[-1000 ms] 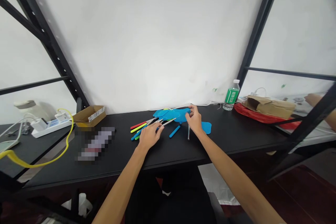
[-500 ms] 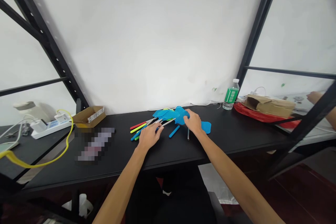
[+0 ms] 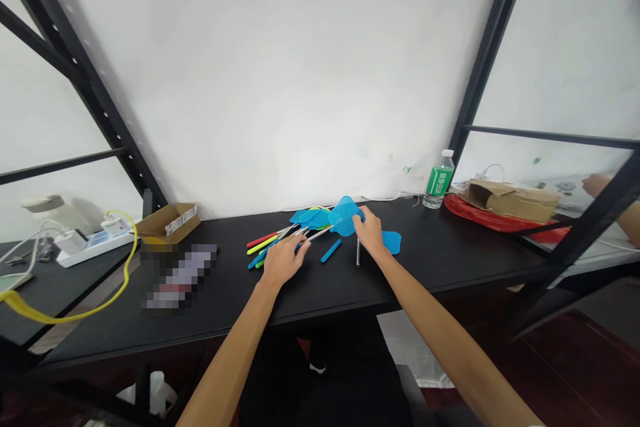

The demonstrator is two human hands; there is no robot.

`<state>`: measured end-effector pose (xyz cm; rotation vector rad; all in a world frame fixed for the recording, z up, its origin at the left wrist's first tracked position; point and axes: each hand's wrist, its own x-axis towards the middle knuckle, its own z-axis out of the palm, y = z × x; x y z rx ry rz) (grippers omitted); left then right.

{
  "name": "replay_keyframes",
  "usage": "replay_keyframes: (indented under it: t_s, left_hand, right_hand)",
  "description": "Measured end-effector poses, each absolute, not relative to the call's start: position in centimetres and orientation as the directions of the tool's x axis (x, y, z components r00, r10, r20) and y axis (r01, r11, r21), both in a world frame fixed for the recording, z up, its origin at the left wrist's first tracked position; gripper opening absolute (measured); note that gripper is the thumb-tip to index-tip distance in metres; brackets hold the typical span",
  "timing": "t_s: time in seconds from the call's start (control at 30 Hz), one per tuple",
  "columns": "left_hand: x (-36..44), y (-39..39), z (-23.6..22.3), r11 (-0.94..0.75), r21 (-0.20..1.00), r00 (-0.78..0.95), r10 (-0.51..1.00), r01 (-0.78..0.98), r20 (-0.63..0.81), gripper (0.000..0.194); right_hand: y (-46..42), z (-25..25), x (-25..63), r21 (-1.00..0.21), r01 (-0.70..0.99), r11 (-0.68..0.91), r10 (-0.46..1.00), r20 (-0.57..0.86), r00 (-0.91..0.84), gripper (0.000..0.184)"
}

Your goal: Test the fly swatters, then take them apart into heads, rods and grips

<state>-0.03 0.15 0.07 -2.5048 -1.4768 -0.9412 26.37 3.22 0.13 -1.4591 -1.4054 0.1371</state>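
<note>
A blue fly swatter (image 3: 343, 216) is held between both hands, its mesh head at the right end of a metal rod. My right hand (image 3: 369, 230) pinches the head's right edge. My left hand (image 3: 285, 257) is closed round the grip end of the rod, which its fingers mostly hide. Left of and behind that hand lie several more swatters in a pile, with red, yellow, green and blue handles (image 3: 262, 241) and blue heads (image 3: 309, 217). Partly behind my right wrist lies another blue mesh head (image 3: 393, 241). A loose blue handle (image 3: 331, 251) and a metal rod (image 3: 358, 255) lie between my hands.
On the black table (image 3: 425, 267) a cardboard box (image 3: 167, 227) stands at the left, near a power strip (image 3: 95, 247) and yellow cable (image 3: 131, 260). A water bottle (image 3: 440, 180) stands back right, beside a cardboard package (image 3: 510, 200) on red plastic (image 3: 465, 213). Dark shelf posts flank both sides.
The held swatter's head has turned a little, so its mesh face shows flatter and broader. My right hand still grips its edge; my left hand has hardly moved.
</note>
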Motion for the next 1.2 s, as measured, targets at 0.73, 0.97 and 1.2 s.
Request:
replay_keyframes:
  t_s: [0.73,0.97,1.2]
  left_hand:
    - [0.07,0.05,0.16,-0.539,0.228,0.351,0.759,0.811,0.548,0.036]
    - [0.11,0.05,0.24,-0.531,0.242,0.344,0.771,0.812,0.536,0.037]
    - [0.09,0.05,0.15,-0.539,0.247,0.346,0.765,0.805,0.544,0.037]
  right_hand:
    - [3.17,0.15,26.03,-0.709,0.633,0.31,0.776,0.574,0.262,0.019]
    - [3.33,0.24,26.45,-0.731,0.62,0.286,0.767,0.562,0.309,0.037]
    - [3.68,-0.05,26.88,-0.755,0.59,0.286,0.743,0.564,0.362,0.04]
